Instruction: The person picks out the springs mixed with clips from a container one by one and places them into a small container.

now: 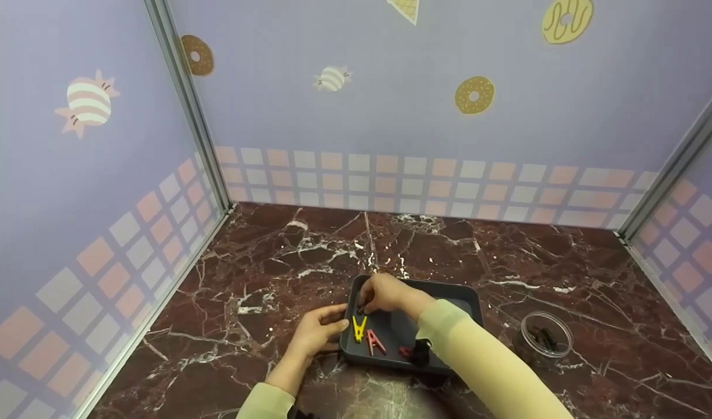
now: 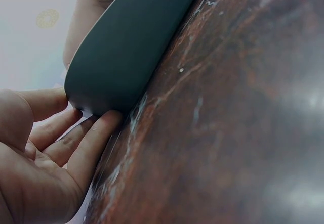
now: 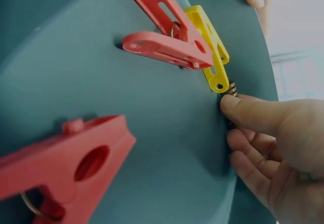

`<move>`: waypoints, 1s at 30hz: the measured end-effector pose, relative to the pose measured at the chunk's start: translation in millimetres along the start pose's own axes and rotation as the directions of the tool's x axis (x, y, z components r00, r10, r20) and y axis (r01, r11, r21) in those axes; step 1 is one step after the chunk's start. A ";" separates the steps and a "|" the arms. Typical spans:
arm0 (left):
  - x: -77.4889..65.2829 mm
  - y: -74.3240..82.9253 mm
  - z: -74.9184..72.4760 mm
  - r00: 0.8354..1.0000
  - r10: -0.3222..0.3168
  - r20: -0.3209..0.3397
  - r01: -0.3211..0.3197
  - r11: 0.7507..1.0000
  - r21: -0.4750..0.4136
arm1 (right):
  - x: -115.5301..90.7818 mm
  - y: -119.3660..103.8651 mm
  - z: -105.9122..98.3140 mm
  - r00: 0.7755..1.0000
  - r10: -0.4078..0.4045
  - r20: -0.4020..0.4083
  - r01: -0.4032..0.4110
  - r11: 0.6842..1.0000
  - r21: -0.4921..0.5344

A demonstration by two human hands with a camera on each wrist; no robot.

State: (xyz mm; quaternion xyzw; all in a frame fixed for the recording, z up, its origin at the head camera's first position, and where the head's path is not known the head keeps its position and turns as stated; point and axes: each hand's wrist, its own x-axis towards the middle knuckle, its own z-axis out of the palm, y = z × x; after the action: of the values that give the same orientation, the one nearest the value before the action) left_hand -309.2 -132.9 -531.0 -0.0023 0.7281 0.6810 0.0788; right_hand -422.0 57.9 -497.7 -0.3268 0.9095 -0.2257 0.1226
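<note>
A dark grey tray (image 1: 402,326) lies on the marbled tabletop. My left hand (image 1: 315,334) grips its left side, thumb over the rim and the other fingers against the outer wall (image 2: 116,57). Inside the tray's left end, my right hand (image 1: 385,294) pinches a small brown ridged piece (image 3: 232,89); the fingers cover most of it. Right beside those fingertips is a yellow clothespin (image 1: 359,329), with a red clothespin (image 1: 375,342) next to it. Another red clothespin (image 3: 76,163) lies in the tray, large in the right wrist view.
To the right of the tray stands a clear round tub (image 1: 546,334) with dark ridged pieces in it. Patterned panels (image 1: 356,116) wall the table at the back and both sides. A black object (image 1: 421,352) is at the tray's near edge, under the right sleeve.
</note>
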 end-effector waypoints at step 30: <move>1.1 -0.2 0.1 1.000 -0.005 -0.010 0.005 1.000 0.008 | -13.0 17.7 -14.7 1.000 -0.019 0.014 0.017 0.985 0.169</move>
State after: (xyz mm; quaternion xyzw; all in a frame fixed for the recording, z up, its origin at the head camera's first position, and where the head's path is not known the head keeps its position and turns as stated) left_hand -310.2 -132.7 -531.3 -0.0071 0.7312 0.6777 0.0769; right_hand -427.2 83.4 -492.6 -0.3252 0.8831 -0.3007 0.1547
